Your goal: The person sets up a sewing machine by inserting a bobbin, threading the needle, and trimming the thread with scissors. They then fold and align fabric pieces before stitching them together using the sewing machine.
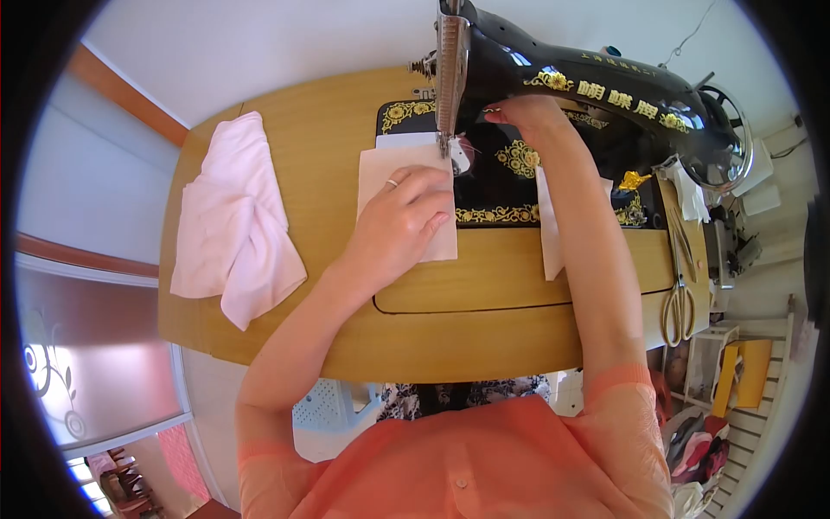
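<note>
My left hand (404, 212), with a ring on one finger, rests on a pale pink piece of cloth (439, 246), its fingers bent and the thumb apart. The cloth's top edge lies by the needle area of a black sewing machine (553, 73) with gold flower patterns. Under the machine's arm, my right hand (523, 117) has its fingers drawn together just right of the needle bar (451, 82); what they pinch, if anything, is too small to make out. Beneath my right forearm is another pale strip of cloth (549, 233), partly covered.
Folded pink cloth (233, 216) lies at the left of the wooden table (328, 316). Gold-handled scissors (679, 307) lie at its right edge. The handwheel (735, 143) is at the machine's right end. A light blue plastic stool (328, 406) stands below.
</note>
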Action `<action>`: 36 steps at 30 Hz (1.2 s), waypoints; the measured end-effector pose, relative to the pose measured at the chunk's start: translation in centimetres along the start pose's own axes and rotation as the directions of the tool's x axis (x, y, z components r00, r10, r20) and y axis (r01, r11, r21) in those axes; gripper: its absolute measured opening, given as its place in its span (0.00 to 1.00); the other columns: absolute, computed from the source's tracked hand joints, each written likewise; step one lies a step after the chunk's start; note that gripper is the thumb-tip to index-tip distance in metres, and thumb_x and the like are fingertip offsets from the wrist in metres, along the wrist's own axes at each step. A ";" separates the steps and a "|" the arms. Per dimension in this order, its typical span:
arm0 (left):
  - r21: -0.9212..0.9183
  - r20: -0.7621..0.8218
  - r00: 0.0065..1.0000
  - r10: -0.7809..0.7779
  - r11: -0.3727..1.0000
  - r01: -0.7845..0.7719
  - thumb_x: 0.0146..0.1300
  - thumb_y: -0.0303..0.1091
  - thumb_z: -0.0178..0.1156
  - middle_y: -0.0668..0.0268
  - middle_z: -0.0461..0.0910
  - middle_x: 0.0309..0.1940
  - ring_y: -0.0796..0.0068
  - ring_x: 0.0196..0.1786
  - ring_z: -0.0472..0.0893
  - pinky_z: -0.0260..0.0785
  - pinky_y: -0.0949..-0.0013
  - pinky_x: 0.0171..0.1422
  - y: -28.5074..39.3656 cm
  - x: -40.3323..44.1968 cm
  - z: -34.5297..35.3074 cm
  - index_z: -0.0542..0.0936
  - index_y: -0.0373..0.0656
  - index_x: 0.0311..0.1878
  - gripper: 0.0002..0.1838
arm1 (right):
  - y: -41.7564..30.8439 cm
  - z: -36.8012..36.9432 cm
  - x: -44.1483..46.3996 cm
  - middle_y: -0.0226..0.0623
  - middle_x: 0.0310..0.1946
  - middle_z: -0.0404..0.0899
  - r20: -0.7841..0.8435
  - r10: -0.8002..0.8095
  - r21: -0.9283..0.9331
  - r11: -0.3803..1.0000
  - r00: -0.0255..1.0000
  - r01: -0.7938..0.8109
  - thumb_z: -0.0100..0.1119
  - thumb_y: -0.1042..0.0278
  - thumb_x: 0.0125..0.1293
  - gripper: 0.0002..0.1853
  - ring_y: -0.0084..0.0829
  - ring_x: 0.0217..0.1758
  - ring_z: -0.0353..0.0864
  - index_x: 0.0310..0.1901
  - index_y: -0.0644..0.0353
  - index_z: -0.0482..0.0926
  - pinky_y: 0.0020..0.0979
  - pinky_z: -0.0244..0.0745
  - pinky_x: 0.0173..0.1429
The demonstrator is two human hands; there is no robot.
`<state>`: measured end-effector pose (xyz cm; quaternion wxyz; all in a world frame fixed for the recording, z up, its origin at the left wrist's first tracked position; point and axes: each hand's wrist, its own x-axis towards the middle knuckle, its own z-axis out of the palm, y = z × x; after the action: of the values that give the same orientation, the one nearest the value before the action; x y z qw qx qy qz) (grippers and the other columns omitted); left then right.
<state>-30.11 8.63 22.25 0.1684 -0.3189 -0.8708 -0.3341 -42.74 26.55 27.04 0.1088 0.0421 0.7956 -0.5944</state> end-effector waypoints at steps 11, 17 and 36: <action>-0.071 0.201 0.976 0.086 0.995 -0.073 0.52 0.22 0.65 0.62 0.78 0.44 0.59 0.49 0.77 0.73 0.63 0.51 1.5 -2.6 -2.4 0.81 0.36 0.37 0.09 | 6.8 -1.7 -9.2 0.39 0.35 0.79 0.404 -0.687 -0.315 0.515 0.604 0.797 0.57 0.77 0.58 0.06 0.42 0.42 0.79 0.37 0.61 0.81 0.36 0.76 0.45; -0.041 0.199 0.961 0.191 0.982 -0.187 0.49 0.25 0.67 0.61 0.77 0.47 0.58 0.52 0.76 0.72 0.62 0.55 1.7 -2.9 -1.7 0.80 0.35 0.41 0.14 | 7.6 -1.3 -10.7 0.34 0.39 0.78 0.390 -0.774 -0.362 0.370 0.499 0.856 0.59 0.82 0.51 0.12 0.38 0.44 0.78 0.38 0.60 0.81 0.35 0.76 0.47; -0.076 0.413 0.888 0.203 0.979 -0.188 0.56 0.42 0.65 0.60 0.69 0.60 0.58 0.67 0.68 0.56 0.46 0.71 -0.1 -3.3 -2.9 0.75 0.39 0.56 0.26 | 7.0 -0.3 -8.3 0.35 0.58 0.73 0.547 -0.696 -0.460 0.213 0.464 0.862 0.59 0.59 0.63 0.19 0.38 0.62 0.68 0.53 0.59 0.76 0.40 0.63 0.64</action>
<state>-27.46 5.12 22.63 0.0052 -0.4718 -0.8443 -0.2540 -33.28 29.41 22.40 -0.1123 -0.4763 0.8432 -0.2224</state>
